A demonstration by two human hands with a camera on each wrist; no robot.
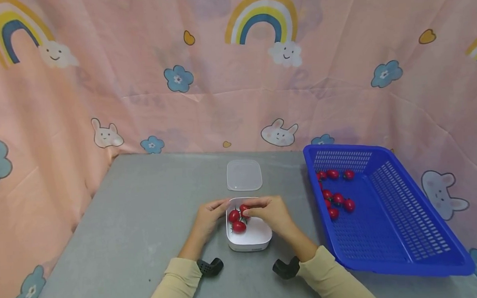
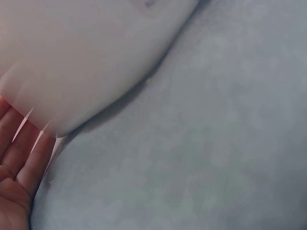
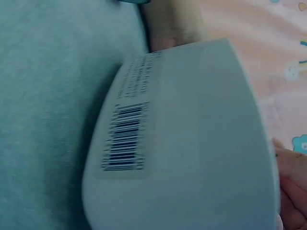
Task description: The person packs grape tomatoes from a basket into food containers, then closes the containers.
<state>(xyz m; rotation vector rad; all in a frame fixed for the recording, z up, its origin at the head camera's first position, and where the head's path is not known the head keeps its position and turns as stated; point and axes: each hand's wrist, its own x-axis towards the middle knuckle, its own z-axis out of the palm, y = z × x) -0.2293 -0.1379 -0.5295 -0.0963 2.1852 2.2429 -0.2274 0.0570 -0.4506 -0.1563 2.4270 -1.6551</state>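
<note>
A white rectangular food container (image 1: 250, 244) stands on the table, with a few red cherry tomatoes (image 1: 239, 227) in its left half. My left hand (image 1: 205, 219) rests at the container's back left corner, thumb and fingertips right at the rim. The left wrist view shows its fingers (image 2: 31, 158) lying straight along the outer wall. Reaching over the rim from the right, my right hand (image 1: 273, 214) pinches a cherry tomato (image 1: 244, 209) between thumb and index finger, inside the container. A barcode label (image 3: 127, 136) marks the container's side in the right wrist view.
A clear plastic lid (image 1: 244, 175) lies flat just behind the container. To the right stands a large blue plastic basket (image 1: 398, 231) with several more cherry tomatoes (image 1: 338, 199) along its left side. A pink patterned curtain (image 1: 221, 109) hangs behind the grey table (image 1: 145, 215).
</note>
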